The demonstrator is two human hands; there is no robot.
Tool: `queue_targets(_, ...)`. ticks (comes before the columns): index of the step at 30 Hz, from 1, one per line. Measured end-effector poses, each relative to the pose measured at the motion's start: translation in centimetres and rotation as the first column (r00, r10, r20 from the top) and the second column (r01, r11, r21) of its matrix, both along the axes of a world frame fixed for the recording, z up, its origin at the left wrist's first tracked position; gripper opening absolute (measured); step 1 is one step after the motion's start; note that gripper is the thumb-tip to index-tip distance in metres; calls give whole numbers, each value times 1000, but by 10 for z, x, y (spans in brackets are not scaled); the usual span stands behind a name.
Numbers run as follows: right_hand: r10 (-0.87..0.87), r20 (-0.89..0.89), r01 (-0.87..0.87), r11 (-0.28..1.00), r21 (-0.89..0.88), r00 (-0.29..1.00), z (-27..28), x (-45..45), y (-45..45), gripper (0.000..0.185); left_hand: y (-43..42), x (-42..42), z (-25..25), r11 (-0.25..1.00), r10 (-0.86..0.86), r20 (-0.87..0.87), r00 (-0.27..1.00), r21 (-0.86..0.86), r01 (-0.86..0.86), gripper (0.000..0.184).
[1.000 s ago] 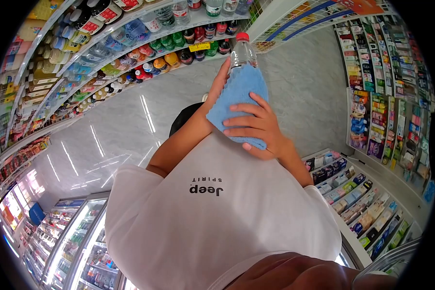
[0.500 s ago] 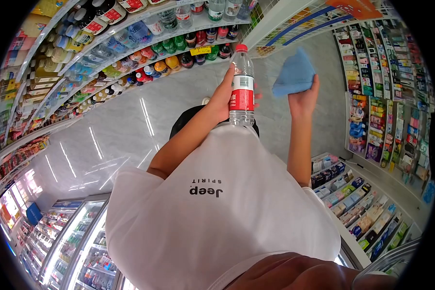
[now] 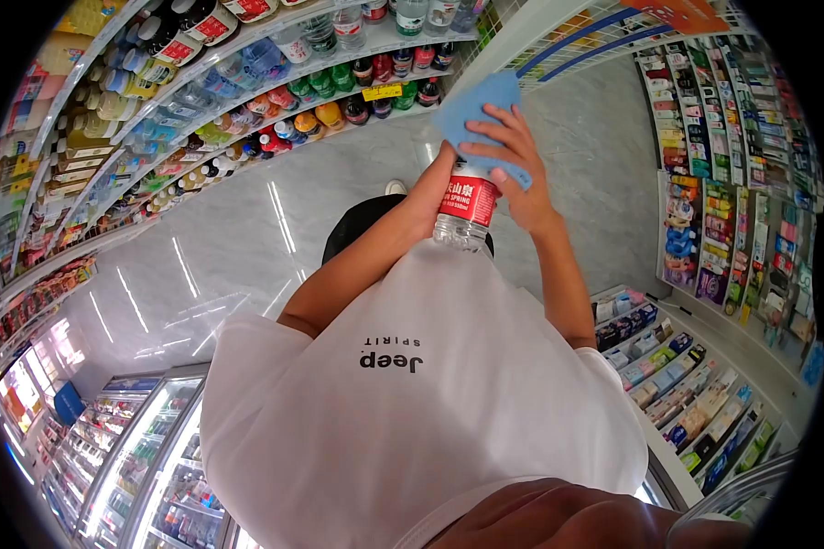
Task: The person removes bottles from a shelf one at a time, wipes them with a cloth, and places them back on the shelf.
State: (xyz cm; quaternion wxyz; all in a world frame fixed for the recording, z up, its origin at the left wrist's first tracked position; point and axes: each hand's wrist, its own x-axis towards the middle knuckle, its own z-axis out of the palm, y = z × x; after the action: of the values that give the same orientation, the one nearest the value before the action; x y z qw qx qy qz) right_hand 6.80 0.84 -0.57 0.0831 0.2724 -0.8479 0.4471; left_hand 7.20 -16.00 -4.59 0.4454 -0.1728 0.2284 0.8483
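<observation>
A clear plastic water bottle (image 3: pixel 467 203) with a red and white label is in my left hand (image 3: pixel 428 197), upright in front of my chest. My right hand (image 3: pixel 513 165) holds a blue cloth (image 3: pixel 458 119) against the bottle's upper part. Its fingers lie over the cloth, and its thumb is close to the label. The cloth hides the bottle's cap and neck. Only the label and the ribbed base show below.
Shelves of bottled drinks (image 3: pixel 320 82) curve along the left. On the right stand racks of packaged goods (image 3: pixel 705 220) and a low display of boxes (image 3: pixel 677 375). Glass-door coolers (image 3: pixel 146 467) are at lower left, above a grey tiled floor (image 3: pixel 229 210).
My right hand has moved left with the blue cloth, from beside the bottle onto its top. The bottle has turned in my left hand, so the label's front now shows.
</observation>
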Motion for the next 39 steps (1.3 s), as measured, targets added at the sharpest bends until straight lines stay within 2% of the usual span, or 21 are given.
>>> queue_targets(2,47,-3,-47,999,25,999,3,13,-7,37,2,-1,2,985,79,89,993,144,-91,59)
queue_targets(6,140,-12,-140,990,8,990,6,39,-19,35,0,-4,-2,994,104,-72,992,-13,-105,61)
queue_targets(10,177,-36,-175,983,54,984,11,64,-28,35,-8,-20,-13,957,77,22,997,278,-81,61)
queue_targets(13,134,-63,-131,990,51,989,10,66,-29,35,-9,-24,-22,901,26,54,998,431,-47,59)
queue_targets(16,129,-106,-120,989,90,986,7,67,-25,39,-4,-23,-14,963,63,60,996,260,-77,59)
queue_targets(19,-22,124,53,967,-249,992,5,69,-22,46,1,-23,-11,981,162,22,986,105,-164,62)
queue_targets(20,-106,288,235,853,-466,952,4,69,-21,50,0,-23,-9,990,120,33,992,76,-122,62)
queue_targets(21,-136,456,422,664,-617,879,4,69,-21,53,-3,-22,-6,996,78,44,996,47,-80,63)
queue_targets(22,-185,602,616,423,-665,777,4,63,-11,54,-4,-22,-1,999,38,56,998,18,-39,63)
queue_targets(23,-182,738,760,145,-633,649,5,51,3,55,-4,-21,5,999,38,95,995,29,-41,63)
queue_targets(26,-312,750,800,58,-597,583,12,13,29,58,-3,-16,12,998,43,7,999,-40,-43,60)
queue_targets(29,-459,621,766,273,-583,636,3,-7,33,55,-1,-12,13,998,-67,-69,995,16,69,59)
queue_targets(31,-406,455,603,628,-491,793,10,-10,23,49,2,-10,13,992,-126,-148,981,-28,124,61)
queue_targets(32,-344,378,488,772,-408,860,12,-10,17,47,2,-8,14,990,-139,-128,982,-32,136,61)
queue_targets(33,-267,196,308,925,-222,944,9,-14,14,42,2,-7,14,988,-151,-110,982,-37,148,62)
queue_targets(34,-133,36,132,991,14,991,6,-16,11,38,2,-7,16,986,-164,-91,982,-40,161,63)
queue_targets(35,-110,33,110,994,1,993,2,-13,9,35,1,-5,19,986,-155,-34,987,-62,153,66)
queue_targets(37,-60,24,61,998,-26,998,-2,-6,2,31,6,-5,21,995,-21,-18,1000,-96,19,63)
queue_targets(39,7,14,-7,998,57,1000,5,2,-3,27,6,-5,20,991,50,5,999,-128,-49,62)
